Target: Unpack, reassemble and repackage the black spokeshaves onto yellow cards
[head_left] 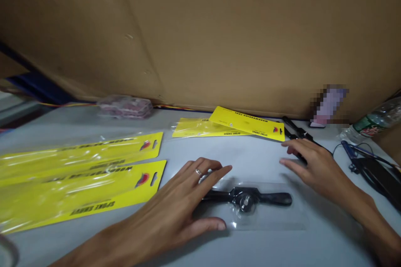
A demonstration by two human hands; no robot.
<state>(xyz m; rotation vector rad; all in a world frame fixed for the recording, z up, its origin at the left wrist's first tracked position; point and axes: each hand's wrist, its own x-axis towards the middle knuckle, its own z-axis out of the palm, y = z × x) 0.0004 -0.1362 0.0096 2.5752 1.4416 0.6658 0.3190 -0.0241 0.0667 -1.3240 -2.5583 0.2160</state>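
Note:
A black spokeshave [246, 200] lies in a clear plastic blister [278, 219] on the grey table. My left hand [188, 200], with a ring on one finger, is over its left end; thumb and fingers are apart, and whether they touch the plastic I cannot tell. My right hand [308, 162] hovers at the back right, fingers apart and nothing in them, close to more black spokeshaves [297, 129] partly hidden behind it. Beside them a yellow printed card [247, 123] rests across another yellow card [191, 127].
Yellow cards under clear plastic [125, 185] lie at the left. A clear plastic box [125, 106] stands at the back by the cardboard wall [200, 37]. At the right are a blurred-out phone-like object [328, 106], a plastic bottle [372, 123] and a black object with cables [376, 173].

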